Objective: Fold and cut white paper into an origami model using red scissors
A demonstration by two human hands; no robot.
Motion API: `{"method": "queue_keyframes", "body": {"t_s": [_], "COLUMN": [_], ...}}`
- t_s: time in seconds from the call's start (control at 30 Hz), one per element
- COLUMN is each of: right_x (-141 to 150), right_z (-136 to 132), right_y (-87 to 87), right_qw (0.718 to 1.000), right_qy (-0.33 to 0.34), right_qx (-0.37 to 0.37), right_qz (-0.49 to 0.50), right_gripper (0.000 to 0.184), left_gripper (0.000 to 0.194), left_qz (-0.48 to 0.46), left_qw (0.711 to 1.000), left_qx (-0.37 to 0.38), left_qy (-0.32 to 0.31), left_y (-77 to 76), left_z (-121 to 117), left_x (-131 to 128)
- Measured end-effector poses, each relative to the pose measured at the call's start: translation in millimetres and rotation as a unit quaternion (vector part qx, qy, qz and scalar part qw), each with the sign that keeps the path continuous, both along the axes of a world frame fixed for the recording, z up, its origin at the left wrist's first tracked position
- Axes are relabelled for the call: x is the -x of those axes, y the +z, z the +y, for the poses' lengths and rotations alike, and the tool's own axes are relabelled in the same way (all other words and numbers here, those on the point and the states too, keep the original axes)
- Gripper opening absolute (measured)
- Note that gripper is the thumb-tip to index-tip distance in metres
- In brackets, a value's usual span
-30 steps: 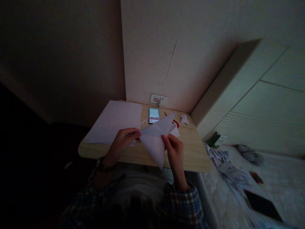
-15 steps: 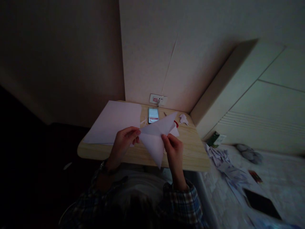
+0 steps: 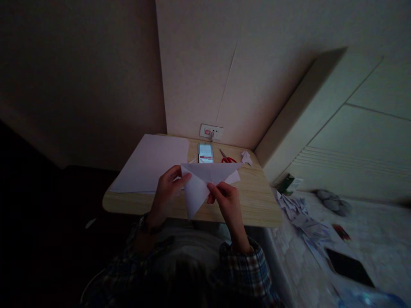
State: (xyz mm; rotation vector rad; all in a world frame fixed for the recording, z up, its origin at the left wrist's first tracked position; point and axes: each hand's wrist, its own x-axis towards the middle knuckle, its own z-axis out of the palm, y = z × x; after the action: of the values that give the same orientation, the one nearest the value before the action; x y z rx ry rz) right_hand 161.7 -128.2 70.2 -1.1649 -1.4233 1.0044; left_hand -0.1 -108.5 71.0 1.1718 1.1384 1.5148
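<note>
A folded sheet of white paper (image 3: 196, 193) is held above the front of the wooden table. My left hand (image 3: 167, 188) pinches its left corner, thumb on the near face. My right hand (image 3: 224, 196) grips the paper near its middle between thumb and fingers. One pointed flap hangs down between the hands, and another long point reaches to the right. Behind the paper lie red-handled scissors (image 3: 227, 158) and a phone (image 3: 205, 153) with a lit screen. A small folded paper piece (image 3: 246, 158) sits at the back right of the table.
A stack of large white sheets (image 3: 154, 160) covers the left of the table (image 3: 257, 205). A wall socket (image 3: 211, 131) with a plug is behind. On the bed at right are crumpled papers (image 3: 308, 224), a black tablet-like slab (image 3: 349, 267) and a grey soft item (image 3: 334, 202).
The paper has been turned, so its hanging point has swung left and its top edge lies nearly level. My right hand has shifted left along it. More of the scissors shows.
</note>
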Motion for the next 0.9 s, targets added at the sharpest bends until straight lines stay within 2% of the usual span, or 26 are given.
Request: {"method": "queue_keyframes", "body": {"t_s": [0.17,0.33,0.6,0.77,0.9], "right_x": [1.8,2.3,1.9,2.2,2.6], "right_z": [-0.4,1.2,1.1,2.0,2.9], "right_y": [-1.8,-3.3,-7.7,-6.4,-8.6], "right_qw": [0.999,0.998,0.998,0.999,0.999], "right_qy": [-0.008,0.020,-0.052,0.007,0.001], "right_qx": [0.007,0.027,0.009,0.040,0.039], "right_qz": [0.041,0.048,0.036,0.027,0.025], "right_gripper": [0.031,0.032,0.037,0.036,0.038], "left_gripper": [0.031,0.031,0.029,0.026,0.026], "left_qz": [0.003,0.021,0.012,0.011,0.016], "left_qw": [0.998,0.997,0.995,0.995,0.996], "left_qx": [0.028,0.035,0.037,0.053,0.042], "left_qy": [-0.065,-0.060,-0.091,-0.079,-0.072], "left_y": [-3.2,-3.3,-3.7,-7.1,-7.5], "left_z": [1.3,2.3,2.1,1.8,1.3], "left_x": [-5.1,-4.5,-9.1,-4.7,-4.8]}}
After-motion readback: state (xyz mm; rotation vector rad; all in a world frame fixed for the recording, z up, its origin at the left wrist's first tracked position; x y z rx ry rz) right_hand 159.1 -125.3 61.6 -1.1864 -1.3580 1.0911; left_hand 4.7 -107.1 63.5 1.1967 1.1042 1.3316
